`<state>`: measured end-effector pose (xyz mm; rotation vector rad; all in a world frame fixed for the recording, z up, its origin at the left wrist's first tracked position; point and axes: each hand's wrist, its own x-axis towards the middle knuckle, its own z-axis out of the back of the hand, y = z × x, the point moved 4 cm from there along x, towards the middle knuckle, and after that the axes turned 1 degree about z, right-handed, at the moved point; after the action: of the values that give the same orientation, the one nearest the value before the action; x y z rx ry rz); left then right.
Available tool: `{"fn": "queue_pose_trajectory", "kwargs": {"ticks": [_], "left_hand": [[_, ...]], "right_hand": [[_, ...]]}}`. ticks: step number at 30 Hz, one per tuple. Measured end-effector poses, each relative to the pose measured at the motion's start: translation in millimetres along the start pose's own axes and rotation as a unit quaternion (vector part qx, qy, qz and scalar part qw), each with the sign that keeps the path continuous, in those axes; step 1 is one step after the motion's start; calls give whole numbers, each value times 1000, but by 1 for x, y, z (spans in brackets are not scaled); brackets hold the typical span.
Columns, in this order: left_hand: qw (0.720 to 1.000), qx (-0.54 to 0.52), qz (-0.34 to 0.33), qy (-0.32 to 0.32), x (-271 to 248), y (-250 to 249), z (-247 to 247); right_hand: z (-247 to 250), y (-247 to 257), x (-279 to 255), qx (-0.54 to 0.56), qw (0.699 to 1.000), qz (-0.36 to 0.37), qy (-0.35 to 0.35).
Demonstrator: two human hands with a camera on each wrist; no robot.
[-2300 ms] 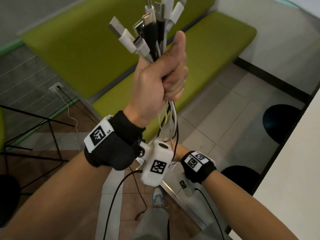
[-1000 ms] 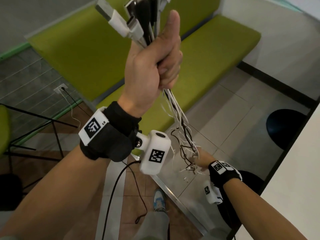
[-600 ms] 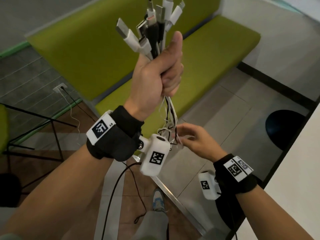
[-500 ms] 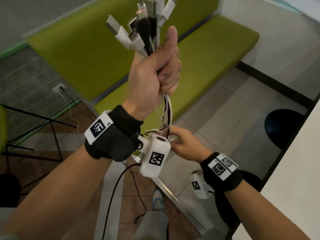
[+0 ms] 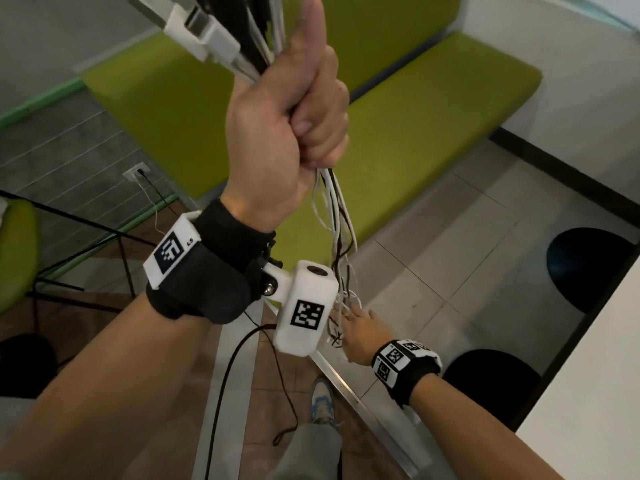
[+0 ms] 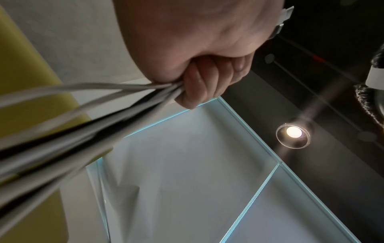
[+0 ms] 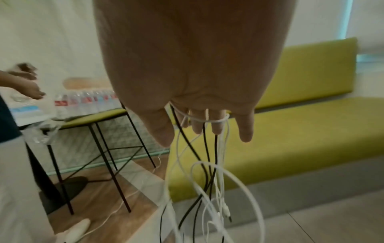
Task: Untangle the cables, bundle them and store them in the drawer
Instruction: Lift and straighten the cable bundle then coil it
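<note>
Green bench fills the head view behind the raised left hand; only the right wrist view shows a table with bottles off to that hand's left. Readable writing is limited to "L5" on the left wristband. Fisted, thumb up, the left hand grips the cables below their plugs. Lower down, the right hand has straight, spread fingers threaded through the hanging strands, one white strand looped across them.

White and black thin cables hang before a lime-green upholstered bench, beside black-and-white checker-marked wristbands.
</note>
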<state>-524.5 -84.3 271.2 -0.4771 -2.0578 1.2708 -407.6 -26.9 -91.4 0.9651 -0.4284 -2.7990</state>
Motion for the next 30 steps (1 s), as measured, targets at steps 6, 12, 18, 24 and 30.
{"fn": "queue_pose_trajectory", "kwargs": {"ticks": [6, 12, 18, 24, 30], "left_hand": [[997, -18, -66, 22, 8, -23, 8], [998, -12, -55, 15, 9, -23, 7], [1000, 2, -4, 22, 8, -6, -1], [1000, -10, 12, 24, 9, -1, -4], [998, -41, -3, 45, 11, -6, -6]], "right_hand": [[-45, -37, -18, 29, 984, -102, 146], [-42, -65, -34, 145, 962, -158, 170], [12, -65, -33, 94, 991, -87, 41], [58, -55, -56, 25, 998, 5, -56], [123, -12, -82, 116, 956, 138, -230]]}}
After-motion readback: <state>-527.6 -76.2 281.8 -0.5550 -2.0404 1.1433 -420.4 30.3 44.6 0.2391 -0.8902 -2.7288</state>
